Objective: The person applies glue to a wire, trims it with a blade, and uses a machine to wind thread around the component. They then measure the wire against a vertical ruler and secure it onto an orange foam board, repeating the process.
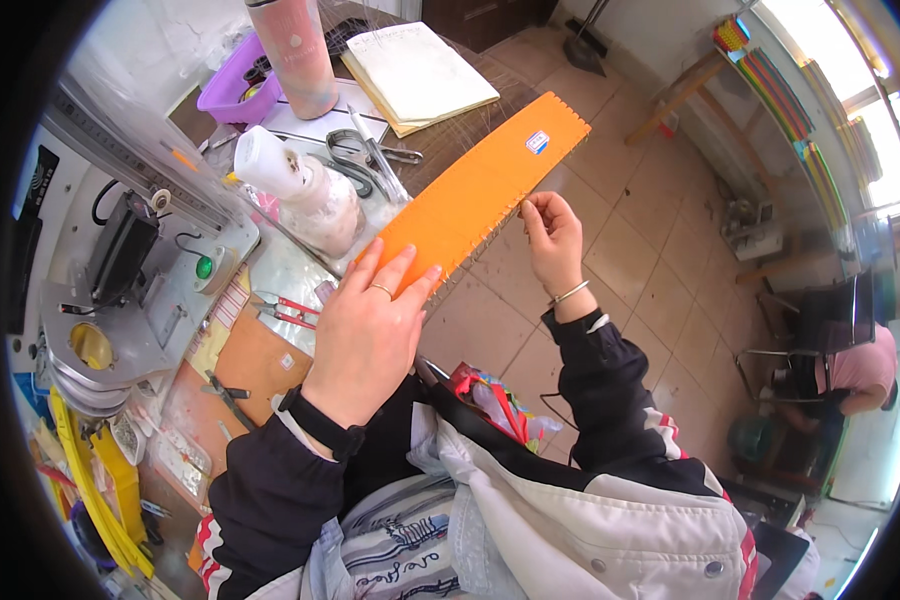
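Orange strip [480,195], blue-white label [537,142]; purple basket [222,106]; pink tumbler [298,60]; green button [204,267]; black sleeves [607,385].

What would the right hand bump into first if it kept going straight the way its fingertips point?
Most likely the right hand would meet the edge of the orange strip first. Its fingertips are right beside that edge; this view doesn't show clearly whether they already touch it.
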Action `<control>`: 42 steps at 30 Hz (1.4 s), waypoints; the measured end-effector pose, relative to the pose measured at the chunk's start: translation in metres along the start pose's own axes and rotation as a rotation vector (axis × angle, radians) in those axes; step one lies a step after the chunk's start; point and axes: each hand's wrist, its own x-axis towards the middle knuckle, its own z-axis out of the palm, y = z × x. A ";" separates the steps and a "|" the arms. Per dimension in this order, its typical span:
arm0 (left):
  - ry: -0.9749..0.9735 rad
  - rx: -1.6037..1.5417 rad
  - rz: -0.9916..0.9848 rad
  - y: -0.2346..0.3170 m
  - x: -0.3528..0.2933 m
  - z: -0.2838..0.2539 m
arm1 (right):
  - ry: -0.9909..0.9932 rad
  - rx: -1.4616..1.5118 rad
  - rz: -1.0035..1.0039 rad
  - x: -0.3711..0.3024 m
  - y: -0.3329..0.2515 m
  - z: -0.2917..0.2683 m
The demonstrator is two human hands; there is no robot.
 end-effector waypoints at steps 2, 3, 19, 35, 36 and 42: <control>0.009 0.002 0.008 0.000 0.001 0.002 | 0.083 0.036 -0.039 -0.002 0.010 0.004; 0.016 0.005 0.009 -0.001 0.001 0.002 | 0.081 0.036 -0.041 -0.003 0.007 0.004; 0.048 0.023 0.027 -0.005 -0.002 0.009 | 0.292 -0.568 -0.172 0.067 -0.026 -0.038; 0.098 0.113 0.088 -0.011 -0.015 0.022 | -0.148 -1.418 0.025 0.094 -0.058 -0.024; 0.125 0.133 0.105 -0.008 -0.014 0.020 | -0.142 -1.345 -0.034 0.098 -0.042 -0.033; 0.017 0.060 0.062 -0.007 -0.012 0.023 | 0.241 0.058 0.379 0.117 -0.012 -0.073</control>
